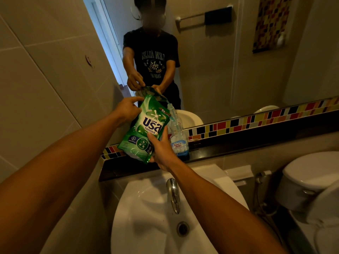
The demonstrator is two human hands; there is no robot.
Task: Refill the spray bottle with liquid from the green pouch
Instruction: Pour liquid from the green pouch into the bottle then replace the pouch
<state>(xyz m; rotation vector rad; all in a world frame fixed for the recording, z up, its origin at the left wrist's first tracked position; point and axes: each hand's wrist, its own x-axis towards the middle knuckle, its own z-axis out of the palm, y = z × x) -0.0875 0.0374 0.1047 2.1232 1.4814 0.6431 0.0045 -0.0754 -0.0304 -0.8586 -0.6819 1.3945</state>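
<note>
The green pouch [146, 129] with white lettering is tilted to the right above the dark ledge, its top corner over the mouth of a clear plastic bottle [177, 133]. A thin stream of liquid runs from the pouch's corner into the bottle's open neck. My left hand [126, 109] pinches the pouch's upper left edge. My right hand [162, 149] grips its lower right corner from below. The bottle stands upright on the ledge against the mirror, blue liquid low in it; no spray head is visible on it.
A white sink [146, 208] with a chrome tap [173, 194] lies below the ledge [238, 145]. A mirror [220, 61] with a multicoloured tile strip backs the ledge. A toilet [311, 180] and a bidet hose stand at the right. Tiled wall is at the left.
</note>
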